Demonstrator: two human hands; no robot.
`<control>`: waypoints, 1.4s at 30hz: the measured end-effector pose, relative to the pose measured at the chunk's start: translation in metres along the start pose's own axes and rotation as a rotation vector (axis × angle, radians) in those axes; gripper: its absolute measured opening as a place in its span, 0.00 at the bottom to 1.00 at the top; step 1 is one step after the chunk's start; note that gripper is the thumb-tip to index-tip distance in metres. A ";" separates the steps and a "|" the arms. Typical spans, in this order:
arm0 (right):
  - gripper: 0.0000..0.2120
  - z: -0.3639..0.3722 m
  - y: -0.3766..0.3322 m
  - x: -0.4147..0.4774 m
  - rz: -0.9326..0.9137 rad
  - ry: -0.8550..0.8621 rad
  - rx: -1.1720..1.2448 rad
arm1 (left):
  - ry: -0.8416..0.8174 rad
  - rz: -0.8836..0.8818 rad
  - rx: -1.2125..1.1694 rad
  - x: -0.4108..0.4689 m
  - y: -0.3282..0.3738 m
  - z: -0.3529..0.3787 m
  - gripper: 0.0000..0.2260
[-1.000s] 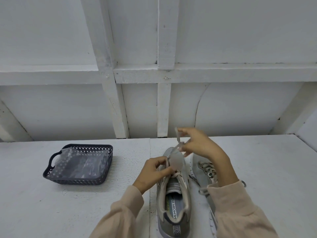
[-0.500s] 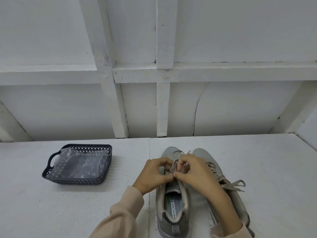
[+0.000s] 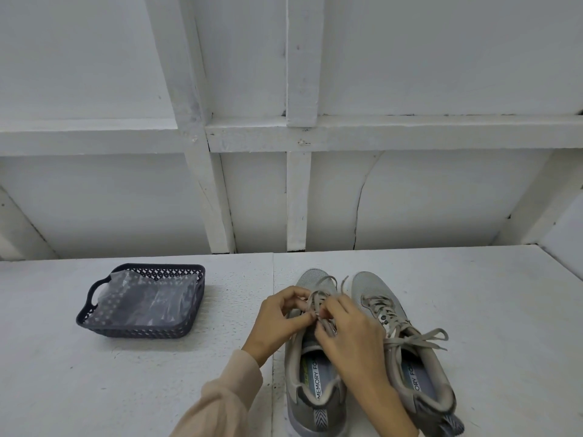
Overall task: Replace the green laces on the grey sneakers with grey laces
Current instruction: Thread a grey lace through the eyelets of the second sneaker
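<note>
basket (image 3: 135, 331): left on table (image 3: 492, 310), well apart from sneakers
bag (image 3: 148, 299): in basket
left sneaker (image 3: 315, 384): just beside right sneaker (image 3: 422, 370), toes away
left hand (image 3: 277, 318), right hand (image 3: 353, 331): over left sneaker, on lace (image 3: 313, 302)

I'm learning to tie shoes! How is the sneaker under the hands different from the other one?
The sneaker under the hands has a loose lace, pinched by the left hand and right hand; the other sneaker has its lace tied in a bow nobody holds. The loose lace's ends poke toward the toe; the bow lies near the opening. Both are grey, side by side, toes pointing away.
</note>
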State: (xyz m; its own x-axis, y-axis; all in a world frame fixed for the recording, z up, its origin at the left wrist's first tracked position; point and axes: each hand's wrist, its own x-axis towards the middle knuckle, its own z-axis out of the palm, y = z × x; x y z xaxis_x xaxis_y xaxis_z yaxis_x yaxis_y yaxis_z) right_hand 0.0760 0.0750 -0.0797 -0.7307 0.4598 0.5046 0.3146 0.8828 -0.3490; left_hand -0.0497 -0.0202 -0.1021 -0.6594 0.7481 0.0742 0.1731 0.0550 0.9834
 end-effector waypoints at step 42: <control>0.12 -0.034 0.025 0.014 -0.006 -0.272 0.596 | 0.038 -0.019 -0.098 0.000 -0.004 0.008 0.09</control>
State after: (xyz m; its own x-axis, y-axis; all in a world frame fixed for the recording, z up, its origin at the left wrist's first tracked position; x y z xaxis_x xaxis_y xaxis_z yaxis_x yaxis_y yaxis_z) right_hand 0.0943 0.1068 -0.0547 -0.8832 0.3450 0.3178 -0.0229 0.6449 -0.7639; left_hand -0.0444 -0.0151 -0.1075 -0.6898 0.7215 0.0594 0.0885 0.0025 0.9961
